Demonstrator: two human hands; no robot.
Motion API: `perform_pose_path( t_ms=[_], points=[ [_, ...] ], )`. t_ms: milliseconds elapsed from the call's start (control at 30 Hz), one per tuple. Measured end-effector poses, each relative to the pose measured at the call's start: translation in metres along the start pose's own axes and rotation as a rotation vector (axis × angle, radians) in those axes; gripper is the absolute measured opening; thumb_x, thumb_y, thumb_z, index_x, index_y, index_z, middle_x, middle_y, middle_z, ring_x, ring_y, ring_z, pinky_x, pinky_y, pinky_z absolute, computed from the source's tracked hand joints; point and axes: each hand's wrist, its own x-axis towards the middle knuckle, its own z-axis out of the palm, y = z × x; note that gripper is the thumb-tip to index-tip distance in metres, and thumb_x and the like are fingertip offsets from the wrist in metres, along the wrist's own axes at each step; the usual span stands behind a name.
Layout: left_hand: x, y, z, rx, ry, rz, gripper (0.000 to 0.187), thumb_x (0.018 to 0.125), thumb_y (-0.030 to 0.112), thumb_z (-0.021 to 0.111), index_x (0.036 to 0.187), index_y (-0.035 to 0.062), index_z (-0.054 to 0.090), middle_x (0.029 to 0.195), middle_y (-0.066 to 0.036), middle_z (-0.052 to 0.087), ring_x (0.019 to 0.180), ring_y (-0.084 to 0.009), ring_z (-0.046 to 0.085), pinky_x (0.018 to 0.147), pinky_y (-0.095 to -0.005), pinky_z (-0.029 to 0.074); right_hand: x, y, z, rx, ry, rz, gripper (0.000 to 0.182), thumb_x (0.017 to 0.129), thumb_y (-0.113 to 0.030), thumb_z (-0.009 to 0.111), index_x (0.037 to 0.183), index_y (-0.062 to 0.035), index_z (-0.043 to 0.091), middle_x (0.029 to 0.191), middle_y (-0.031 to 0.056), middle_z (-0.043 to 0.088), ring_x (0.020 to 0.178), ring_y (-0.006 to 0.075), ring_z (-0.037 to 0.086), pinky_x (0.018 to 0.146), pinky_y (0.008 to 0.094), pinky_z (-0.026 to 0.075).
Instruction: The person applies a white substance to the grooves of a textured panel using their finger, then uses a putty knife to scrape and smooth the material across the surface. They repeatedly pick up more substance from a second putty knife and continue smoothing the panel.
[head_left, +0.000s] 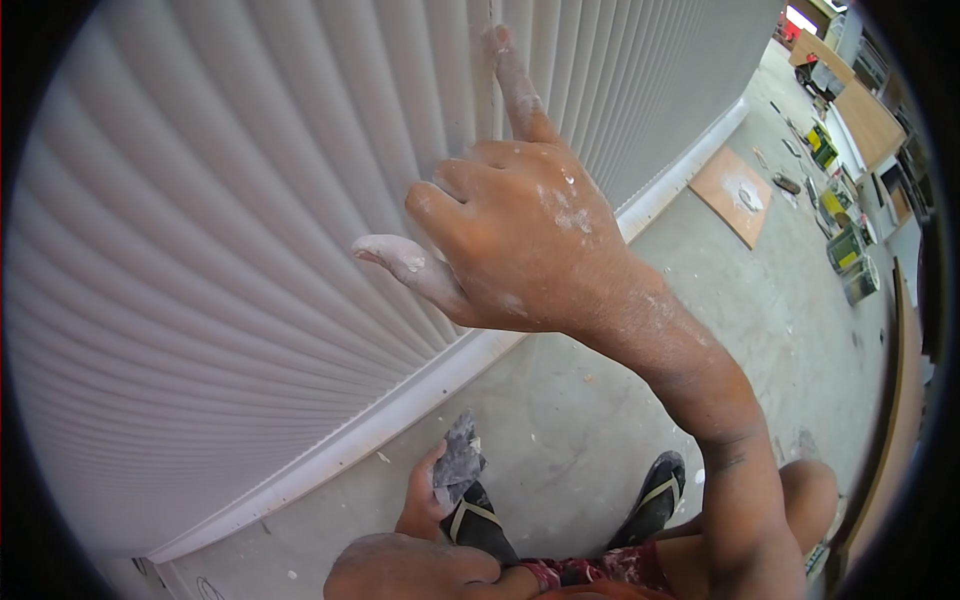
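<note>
My right hand (520, 225) is stretched up against a pale, fluted panel (300, 170). Its index finger points along a thin vertical seam, with the fingertip right at the groove. The thumb sticks out to the side while the other fingers curl in, and nothing is held. White dust and smears of filler coat the thumb, index finger and back of the hand. Low down, my left hand (422, 495) grips a dark grey piece of sandpaper (460, 462) with whitish dust on it, beside my sandaled foot.
A white base strip (400, 395) runs along the panel's foot on the grey concrete floor (570, 430). To the right lies a square board (733, 195) with white paste on it. Several cans (846, 248) and loose tools stand beyond, near wooden sheets (868, 122).
</note>
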Motion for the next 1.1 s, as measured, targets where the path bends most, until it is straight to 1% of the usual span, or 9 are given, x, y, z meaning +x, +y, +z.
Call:
perform_pose_path(
  t_ms=[200, 300, 400, 467, 567, 633, 767, 833, 1100],
  points=[
    [0.001, 0.001, -0.004, 0.017, -0.025, 0.022, 0.037, 0.097, 0.023, 0.056, 0.125, -0.0016, 0.059, 0.112, -0.016, 0.069, 0.099, -0.0296, 0.068, 0.092, -0.0423, 0.054, -0.022, -0.002, 0.014, -0.012, -0.046, -0.030, 0.057, 0.099, -0.039, 0.053, 0.051, -0.0085, 0.057, 0.042, 0.0033, 0.046, 0.041, 0.0196, 0.052, 0.121, 0.0591, 0.013],
    [0.005, 0.001, -0.012, -0.021, -0.123, 0.002, 0.037, 0.098, 0.023, 0.056, 0.124, -0.0015, 0.059, 0.112, -0.016, 0.069, 0.098, -0.0292, 0.069, 0.091, -0.0421, 0.055, -0.030, -0.008, 0.017, 0.059, -0.089, 0.014, 0.056, 0.099, -0.039, 0.054, 0.052, -0.0076, 0.057, 0.043, 0.0038, 0.048, 0.041, 0.0204, 0.052, 0.120, 0.0583, 0.016],
    [0.007, 0.001, -0.015, -0.075, -0.188, -0.020, 0.037, 0.098, 0.023, 0.055, 0.125, -0.0016, 0.059, 0.112, -0.016, 0.069, 0.098, -0.0289, 0.069, 0.091, -0.0419, 0.055, -0.037, -0.011, 0.011, 0.041, -0.278, 0.029, 0.047, 0.094, -0.041, 0.063, 0.059, -0.0089, 0.060, 0.045, 0.0027, 0.049, 0.041, 0.0199, 0.052, 0.121, 0.0594, 0.013],
    [0.007, 0.000, -0.014, -0.102, -0.186, -0.030, 0.037, 0.098, 0.022, 0.055, 0.125, -0.0016, 0.058, 0.112, -0.016, 0.069, 0.098, -0.0289, 0.069, 0.091, -0.0419, 0.055, -0.035, -0.015, 0.001, 0.131, -0.136, 0.046, 0.054, 0.096, -0.039, 0.059, 0.052, -0.0070, 0.057, 0.043, 0.0051, 0.049, 0.041, 0.0224, 0.052, 0.120, 0.0564, 0.020],
    [-0.001, 0.001, 0.004, -0.059, -0.085, -0.015, 0.037, 0.097, 0.022, 0.056, 0.126, -0.0018, 0.058, 0.112, -0.016, 0.069, 0.099, -0.0290, 0.068, 0.092, -0.0420, 0.054, -0.016, -0.009, -0.006, 0.073, 0.071, -0.001, 0.056, 0.095, -0.039, 0.060, 0.050, -0.0069, 0.056, 0.041, 0.0045, 0.047, 0.040, 0.0219, 0.051, 0.120, 0.0564, 0.020],
    [-0.010, 0.001, 0.031, 0.020, 0.087, 0.018, 0.025, 0.094, 0.028, 0.061, 0.102, 0.0044, 0.067, 0.082, -0.008, 0.072, 0.059, -0.0198, 0.068, 0.040, -0.0305, 0.052, -0.007, -0.001, -0.002, 0.053, 0.035, 0.005, 0.057, 0.096, -0.039, 0.059, 0.049, -0.0070, 0.056, 0.041, 0.0042, 0.047, 0.039, 0.0216, 0.051, 0.120, 0.0565, 0.019],
    [-0.004, 0.000, 0.020, 0.017, 0.091, 0.049, 0.025, 0.094, 0.027, 0.061, 0.102, 0.0047, 0.067, 0.083, -0.008, 0.072, 0.061, -0.0195, 0.069, 0.041, -0.0302, 0.052, -0.012, 0.001, 0.007, -0.005, -0.042, 0.000, 0.059, 0.097, -0.042, 0.056, 0.049, -0.0071, 0.056, 0.040, 0.0036, 0.046, 0.039, 0.0209, 0.050, 0.120, 0.0568, 0.017],
    [0.005, 0.000, -0.006, -0.034, -0.088, 0.008, 0.037, 0.097, 0.022, 0.057, 0.125, -0.0021, 0.059, 0.114, -0.016, 0.069, 0.100, -0.0295, 0.068, 0.093, -0.0426, 0.054, -0.018, 0.000, 0.011, 0.014, -0.058, 0.013, 0.060, 0.098, -0.042, 0.054, 0.049, -0.0071, 0.057, 0.040, 0.0037, 0.046, 0.039, 0.0210, 0.051, 0.121, 0.0571, 0.016],
    [0.009, 0.001, -0.016, -0.037, -0.105, -0.017, 0.037, 0.097, 0.022, 0.057, 0.125, -0.0019, 0.059, 0.112, -0.016, 0.069, 0.099, -0.0294, 0.068, 0.091, -0.0426, 0.055, -0.037, -0.004, 0.024, 0.009, -0.160, 0.034, 0.061, 0.099, -0.042, 0.051, 0.051, -0.0069, 0.058, 0.042, 0.0045, 0.048, 0.041, 0.0222, 0.053, 0.121, 0.0585, 0.013]
  ],
)
